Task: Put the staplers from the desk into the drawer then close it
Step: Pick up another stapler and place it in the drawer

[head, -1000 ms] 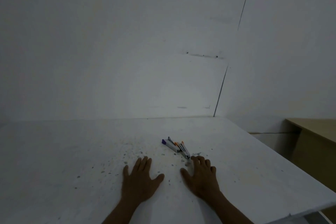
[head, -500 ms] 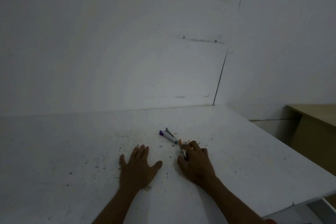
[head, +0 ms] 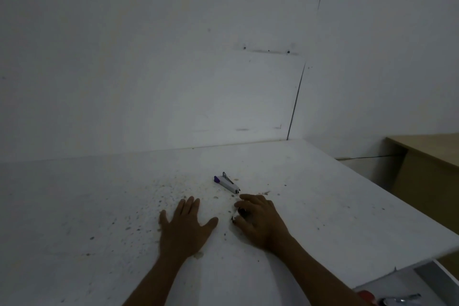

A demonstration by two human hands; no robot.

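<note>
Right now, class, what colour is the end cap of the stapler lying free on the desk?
Purple, on a white stapler; head view.

Dim white walls (head: 173, 57), tan wooden cabinet (head: 427, 169) at right.

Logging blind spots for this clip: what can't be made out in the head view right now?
- Stapler under the right hand: curled fingers hide nearly all of it.
- Drawer: cut off by the bottom right corner; contents blurred.
- Purple-tipped stapler: too small and dim for detail.
- Left hand: flat on the desk, palm side hidden.

L hand (head: 185, 228) flat on desk (head: 323, 206), R hand (head: 260, 221) clutching stapler (head: 240, 213)
</note>
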